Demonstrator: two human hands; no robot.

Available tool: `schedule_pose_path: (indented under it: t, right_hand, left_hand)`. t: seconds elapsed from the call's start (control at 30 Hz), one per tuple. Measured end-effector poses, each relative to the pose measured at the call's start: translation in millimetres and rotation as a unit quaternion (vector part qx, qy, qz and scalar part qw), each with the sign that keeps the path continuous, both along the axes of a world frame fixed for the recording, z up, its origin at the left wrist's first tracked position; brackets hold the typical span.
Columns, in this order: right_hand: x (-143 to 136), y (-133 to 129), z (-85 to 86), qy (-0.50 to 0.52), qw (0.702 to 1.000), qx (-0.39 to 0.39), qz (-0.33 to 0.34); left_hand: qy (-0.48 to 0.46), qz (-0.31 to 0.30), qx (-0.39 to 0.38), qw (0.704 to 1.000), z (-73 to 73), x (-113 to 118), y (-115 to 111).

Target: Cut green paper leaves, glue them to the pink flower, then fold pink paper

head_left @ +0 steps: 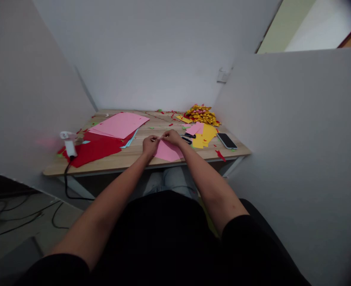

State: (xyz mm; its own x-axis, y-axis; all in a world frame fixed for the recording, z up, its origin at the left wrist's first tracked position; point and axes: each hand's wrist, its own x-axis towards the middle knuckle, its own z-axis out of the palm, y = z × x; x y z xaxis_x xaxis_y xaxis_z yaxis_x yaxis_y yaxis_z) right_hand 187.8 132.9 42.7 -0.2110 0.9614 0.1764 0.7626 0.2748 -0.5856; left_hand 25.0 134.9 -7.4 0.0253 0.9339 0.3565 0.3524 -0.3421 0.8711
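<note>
Between my hands, at the table's front edge, is a pink sheet of paper. My left hand pinches its far left part, fingers closed. My right hand grips the far edge close beside the left, its fingers also closed, and the fingertips of both hands nearly meet. The near part of the sheet spreads out below them, over the table edge. Just right of my right hand lie scissors with dark handles, partly hidden. The exact fold under the fingertips is too small to make out.
Pink sheets and red paper lie left, near a white device with a black cable. To the right are yellow paper, a pile of yellow paper pieces and a phone. Partitions enclose the wooden table.
</note>
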Motion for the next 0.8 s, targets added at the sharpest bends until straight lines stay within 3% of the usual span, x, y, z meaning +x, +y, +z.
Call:
schedule_pose_path:
  t: [0.5,0.8]
  right_hand:
    - [7,-6,-7.4,-0.008,0.999,-0.052,-0.011]
    - [30,-25,-16.5,0.015,0.997,-0.071,-0.038]
  left_hand:
    - [0.041,-0.025,-0.014,0.999,1.1,-1,-3]
    - [0.034,-0.012,-0.016,0.999,0.6,-4,-2]
